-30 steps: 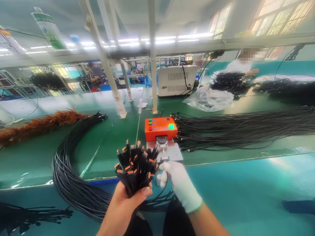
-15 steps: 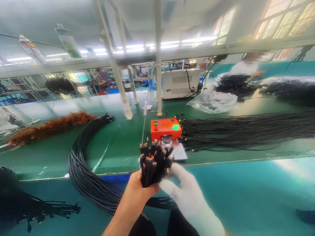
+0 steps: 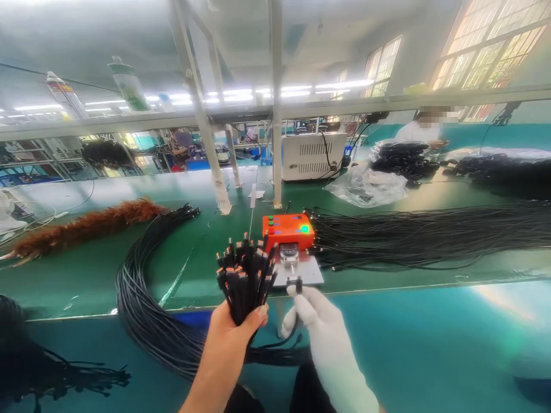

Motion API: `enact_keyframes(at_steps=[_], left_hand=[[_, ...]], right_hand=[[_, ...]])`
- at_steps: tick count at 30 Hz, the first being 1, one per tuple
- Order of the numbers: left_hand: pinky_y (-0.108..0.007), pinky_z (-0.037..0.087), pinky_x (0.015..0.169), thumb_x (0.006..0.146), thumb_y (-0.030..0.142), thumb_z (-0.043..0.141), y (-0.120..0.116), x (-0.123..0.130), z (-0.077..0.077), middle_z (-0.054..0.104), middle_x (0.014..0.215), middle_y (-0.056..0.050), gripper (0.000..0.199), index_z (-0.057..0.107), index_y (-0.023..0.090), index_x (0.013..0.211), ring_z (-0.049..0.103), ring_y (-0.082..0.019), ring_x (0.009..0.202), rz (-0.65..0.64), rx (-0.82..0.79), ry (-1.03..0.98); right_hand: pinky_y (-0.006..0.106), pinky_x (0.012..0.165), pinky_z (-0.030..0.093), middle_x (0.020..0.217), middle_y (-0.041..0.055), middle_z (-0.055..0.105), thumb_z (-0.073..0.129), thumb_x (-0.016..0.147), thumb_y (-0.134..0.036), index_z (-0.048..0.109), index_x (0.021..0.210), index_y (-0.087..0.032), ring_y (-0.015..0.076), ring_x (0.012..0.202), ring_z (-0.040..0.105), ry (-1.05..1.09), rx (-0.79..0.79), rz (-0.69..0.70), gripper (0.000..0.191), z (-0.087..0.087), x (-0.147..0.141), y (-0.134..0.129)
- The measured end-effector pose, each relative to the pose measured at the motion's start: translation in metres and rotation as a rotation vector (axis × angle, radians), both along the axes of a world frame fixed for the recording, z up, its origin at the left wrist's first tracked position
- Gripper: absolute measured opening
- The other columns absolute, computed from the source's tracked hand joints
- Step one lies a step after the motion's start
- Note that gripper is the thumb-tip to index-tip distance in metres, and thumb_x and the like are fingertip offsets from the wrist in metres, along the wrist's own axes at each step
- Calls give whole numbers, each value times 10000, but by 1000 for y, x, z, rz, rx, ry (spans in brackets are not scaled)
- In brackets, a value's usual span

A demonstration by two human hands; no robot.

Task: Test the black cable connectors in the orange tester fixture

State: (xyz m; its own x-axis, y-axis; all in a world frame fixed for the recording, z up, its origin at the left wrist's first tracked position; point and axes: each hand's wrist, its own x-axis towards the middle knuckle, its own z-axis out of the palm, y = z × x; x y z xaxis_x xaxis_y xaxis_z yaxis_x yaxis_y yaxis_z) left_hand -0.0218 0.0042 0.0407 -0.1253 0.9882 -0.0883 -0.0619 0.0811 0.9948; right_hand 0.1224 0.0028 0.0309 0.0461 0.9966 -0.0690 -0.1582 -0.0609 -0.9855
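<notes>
Bare-skinned, my left hand point(image 3: 235, 335) grips a thick bunch of black cable connectors point(image 3: 245, 278) with orange tips pointing up. To its right my right hand point(image 3: 316, 321), in a white glove, pinches one black cable connector point(image 3: 298, 284) between thumb and fingers, its cable curving down below. Just beyond this connector is a metal plate point(image 3: 312, 272) in front of an orange tester box point(image 3: 288, 229) with a lit green light. From the left hand's bunch, long black cables point(image 3: 142, 298) curve over the table edge and up onto the green tabletop.
Many black cables point(image 3: 430, 235) lie across the right side of the green table point(image 3: 206, 246). A brown fluffy bundle point(image 3: 86, 226) lies at the left. Metal posts, a white case point(image 3: 314, 156) and a plastic bag point(image 3: 370, 186) stand behind. A person point(image 3: 419, 132) sits far right.
My left hand has moved left with the bunch. My right hand has come away from it, now holding a single connector near the metal plate. The view has tilted slightly upward.
</notes>
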Motion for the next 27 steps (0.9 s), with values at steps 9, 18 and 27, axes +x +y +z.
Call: enact_keyframes(at_steps=[9,18,27], left_hand=[[-268,475,597,619,209,738,-10,11,14,662,600,-2,85,702,157,676,571,-153,577,59,-4,-85],[-266,504,638,680,254,729,-8,1,14,683,642,-15,145,743,182,806,625,-188,661,-47,-45,-5],[-281,507,616,624,235,748,-7,5,9,691,589,-9,203,745,182,819,631,-194,591,25,-48,-35]], right_hand=[[249,464,425,482,-5,580,534,769,-356,484,599,-183,129,413,551,-70,-217,-22,247,-26,15,27],[245,442,437,495,-10,591,546,766,-319,511,668,-161,122,394,558,65,-250,-14,190,-47,11,38],[231,399,430,477,-5,591,562,754,-312,527,639,-151,122,363,555,164,-251,-25,201,-57,9,47]])
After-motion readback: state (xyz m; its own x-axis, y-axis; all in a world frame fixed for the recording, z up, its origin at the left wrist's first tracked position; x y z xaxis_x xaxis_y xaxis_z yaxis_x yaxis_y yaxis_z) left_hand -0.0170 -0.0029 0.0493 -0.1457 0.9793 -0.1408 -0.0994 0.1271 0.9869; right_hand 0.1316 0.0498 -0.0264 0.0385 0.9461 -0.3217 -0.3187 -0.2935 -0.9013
